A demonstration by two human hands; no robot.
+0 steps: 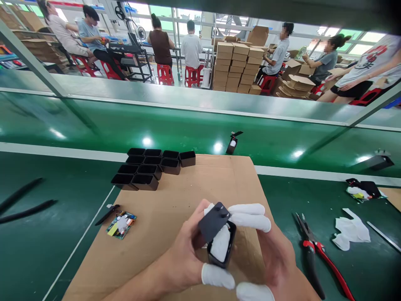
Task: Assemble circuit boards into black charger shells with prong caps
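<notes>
Left hand (pixel 183 251), white fingertip covers on, pinches small black rectangular box (pixel 232 238) between thumb and fingers above brown cardboard sheet (pixel 156 242). White bundle (pixel 221 243) inside; flat black plate (pixel 213 223) tilted partly over box mouth. Right hand (pixel 277 246) beside box, thumb spread from fingers; cannot tell whether fingertips touch plate. Red-and-black pliers (pixel 313 244) on green table (pixel 316 196).
</notes>
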